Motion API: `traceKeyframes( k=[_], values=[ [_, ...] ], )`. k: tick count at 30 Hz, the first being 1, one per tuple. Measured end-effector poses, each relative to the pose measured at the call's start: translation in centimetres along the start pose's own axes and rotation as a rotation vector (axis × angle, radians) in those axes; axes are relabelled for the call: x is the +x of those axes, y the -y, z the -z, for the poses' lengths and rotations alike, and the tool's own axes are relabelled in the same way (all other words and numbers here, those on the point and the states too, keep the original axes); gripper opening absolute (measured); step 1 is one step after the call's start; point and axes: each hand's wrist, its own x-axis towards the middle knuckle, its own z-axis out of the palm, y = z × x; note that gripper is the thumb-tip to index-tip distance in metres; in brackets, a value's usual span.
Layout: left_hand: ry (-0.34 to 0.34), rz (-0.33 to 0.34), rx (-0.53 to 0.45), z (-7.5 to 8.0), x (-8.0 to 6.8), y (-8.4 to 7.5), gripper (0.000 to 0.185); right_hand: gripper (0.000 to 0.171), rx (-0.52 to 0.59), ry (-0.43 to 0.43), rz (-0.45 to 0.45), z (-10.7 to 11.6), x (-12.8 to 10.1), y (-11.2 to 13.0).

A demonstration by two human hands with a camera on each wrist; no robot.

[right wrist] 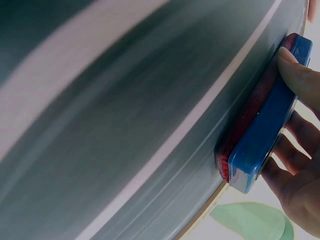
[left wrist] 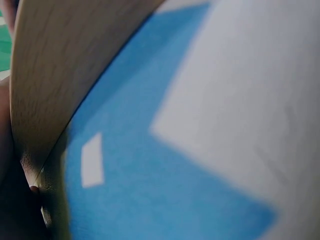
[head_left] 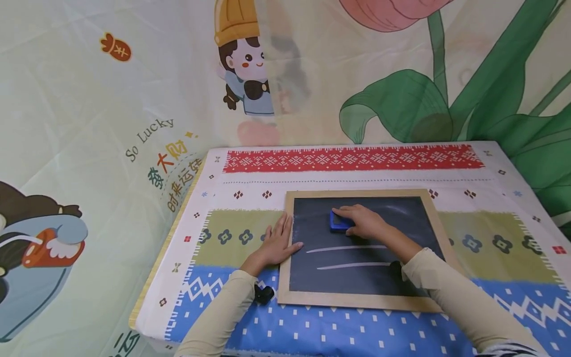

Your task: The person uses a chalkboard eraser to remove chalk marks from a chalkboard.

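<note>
Covering most of blue eraser [head_left: 339,222], right hand [head_left: 366,222], chalkboard [head_left: 357,267] blurred close-up

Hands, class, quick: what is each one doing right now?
Left hand: open, flat on the chalkboard frame.
Right hand: grips the blue eraser.

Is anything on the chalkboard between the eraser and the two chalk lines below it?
Nothing visible. The right hand holds the blue eraser flat on the chalkboard, and only bare dark board lies between it and the chalk lines. The left hand rests on the frame's left edge, off that path.
</note>
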Motion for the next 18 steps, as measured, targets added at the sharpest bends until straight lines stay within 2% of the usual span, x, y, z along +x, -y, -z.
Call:
traceKeyframes(
  k=[15,18],
  values=[
    [0.021,0.001,-0.017,0.3,-0.2,-0.1,0.084,0.069,0.045,0.001,-0.066,0.9,-4.0,-6.3],
    [-0.006,-0.021,-0.040,0.3,-0.3,0.0,0.085,0.069,0.050,-0.019,-0.064,1.2,-5.1,-7.8]
  ],
)
